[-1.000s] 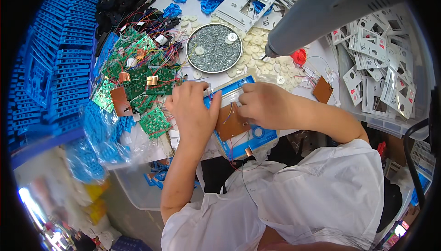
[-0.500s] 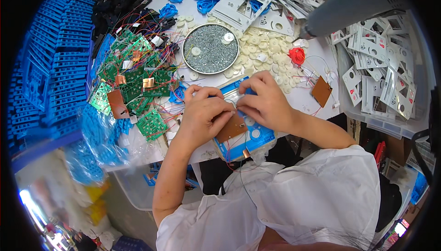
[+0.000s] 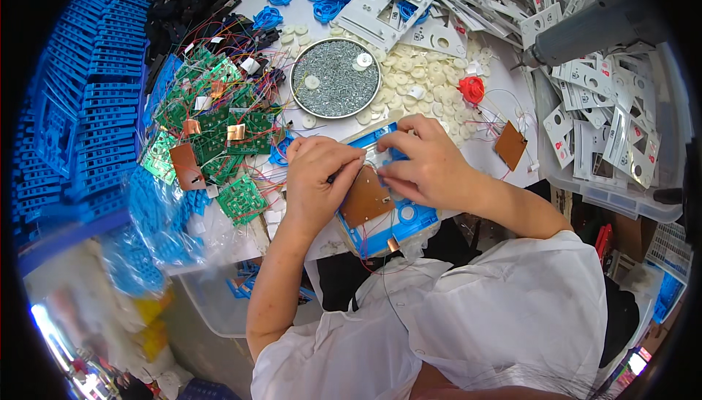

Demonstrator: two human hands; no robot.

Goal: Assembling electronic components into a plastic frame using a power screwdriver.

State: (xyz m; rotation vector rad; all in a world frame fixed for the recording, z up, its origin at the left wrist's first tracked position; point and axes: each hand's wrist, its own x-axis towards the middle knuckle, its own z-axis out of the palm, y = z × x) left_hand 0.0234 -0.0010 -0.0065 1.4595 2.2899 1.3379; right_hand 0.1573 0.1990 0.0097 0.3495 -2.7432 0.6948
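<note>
In front of me a blue plastic casing [image 3: 374, 242] lies tilted at the table's near edge. A brown circuit board [image 3: 365, 204] sits in its left half, and a copper-coloured piece [image 3: 393, 243] with a thin wire hangs at its near rim. My left hand [image 3: 319, 180] is closed over the board's far left corner, thumb against the fingers; what they pinch is hidden. Over the casing's right side, my right hand [image 3: 428, 166] has its fingers curled toward the thumb. Anything small between those fingertips cannot be made out.
Beyond the casing stands a round tray [image 3: 294, 87] of small screws, beside many cream discs [image 3: 409, 71]. Green circuit boards [image 3: 248, 137] with tangled wires lie left, near stacked blue parts [image 3: 110, 115]. A grey power screwdriver [image 3: 585, 34] hangs over a bin of white panels [image 3: 578, 129].
My hands have drawn slightly apart, the left one shifting left, so more of the brown board shows. The hanging power screwdriver has swung to the right.
</note>
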